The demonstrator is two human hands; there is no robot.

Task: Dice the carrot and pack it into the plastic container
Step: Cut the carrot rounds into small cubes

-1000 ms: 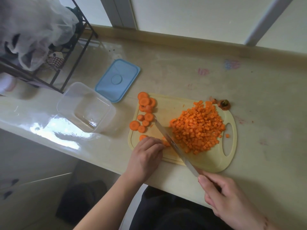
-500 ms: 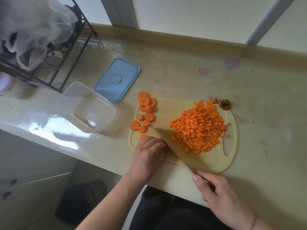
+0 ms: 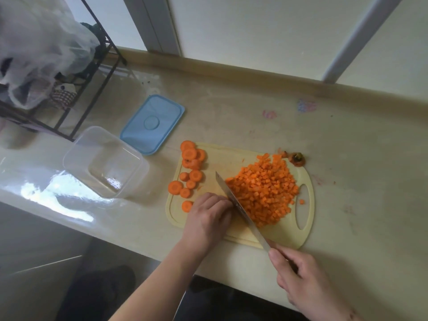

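Rack: I see a black wire rack (image 3: 76, 89) holding a crumpled clear plastic bag (image 3: 39, 47), well to the left of my left hand, at the back of the counter.
Container: the clear square plastic container (image 3: 105, 162) stands open on the beige glossy counter (image 3: 231, 117), off to the left of my left hand and apart from the board.
Lid: the light blue rectangular plastic lid (image 3: 152, 123) lies flat behind the container, up-left of my left hand.
Slices: round orange carrot slices (image 3: 191, 172) lie on the left end of the pale yellow plastic cutting board (image 3: 284, 235), just beyond my left knuckles; one slice lies right beside them.
Left hand: my left hand (image 3: 208, 216) rests on the board with fingers curled under, knuckles against the flat of the blade. I cannot tell what, if anything, it holds beneath.
Knife: the long silver kitchen knife (image 3: 238, 205) runs diagonally from my right hand up past my left, its edge against the pile.
Dice: a heap of small orange carrot cubes (image 3: 264, 193) sits just right of the blade, mid-board.
Stub: the carrot's brown-topped end piece (image 3: 297, 158) lies at the board's far edge, beyond the heap.
Right hand: my right hand (image 3: 298, 281) wraps its fingers round the knife handle, at the near edge of the counter.
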